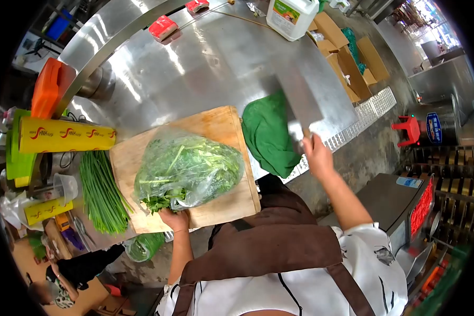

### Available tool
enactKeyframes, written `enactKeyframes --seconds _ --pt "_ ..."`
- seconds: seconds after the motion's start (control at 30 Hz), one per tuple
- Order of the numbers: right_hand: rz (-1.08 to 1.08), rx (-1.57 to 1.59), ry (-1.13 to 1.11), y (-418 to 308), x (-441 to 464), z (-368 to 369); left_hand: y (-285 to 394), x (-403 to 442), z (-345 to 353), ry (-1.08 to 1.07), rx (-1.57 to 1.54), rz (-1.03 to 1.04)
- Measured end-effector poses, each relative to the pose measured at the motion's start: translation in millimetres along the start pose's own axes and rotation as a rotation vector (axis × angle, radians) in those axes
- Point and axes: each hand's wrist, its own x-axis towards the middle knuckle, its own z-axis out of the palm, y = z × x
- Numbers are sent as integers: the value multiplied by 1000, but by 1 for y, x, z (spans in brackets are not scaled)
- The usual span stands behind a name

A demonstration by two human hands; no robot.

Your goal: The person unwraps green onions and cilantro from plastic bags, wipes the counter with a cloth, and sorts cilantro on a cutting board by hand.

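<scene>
My right hand (318,156) is wrapped round the handle of a cleaver (298,97). Its broad blade, slightly blurred, points away from me above the table, just right of a crumpled green cloth (268,131). A clear plastic bag of leafy greens (195,166) lies on a wooden cutting board (216,118). At the bag's near edge, where leaves stick out, my left hand (175,218) grips it; the fingertips are partly hidden under the leaves and plastic. Left of the board lies a bunch of long green chives (100,195).
A yellow cling-film box (66,135) and an orange container (50,87) stand at the left. Behind are a white jug (289,18) and a red packet (162,27) on the steel table (195,68). Open cardboard boxes (347,66) sit beyond the right edge. Another person (60,284) is at lower left.
</scene>
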Motion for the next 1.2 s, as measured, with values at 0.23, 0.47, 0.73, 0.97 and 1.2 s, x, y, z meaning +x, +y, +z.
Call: enactKeyframes --seconds 0.23,0.47,0.73,0.97,1.2 --pt "-300 -76 -44 37 -119 55 -6 -1 6 28 -66 9" --pt "-219 -206 -161 88 -128 -2 1 4 4 8 -243 -6" --pt "-486 -83 60 8 -62 -36 14 9 0 83 -64 139" --pt "-798 -184 -185 -149 90 61 7 1 -3 17 108 51" --pt "-873 -40 -480 -269 132 177 49 20 -13 48 -109 88"
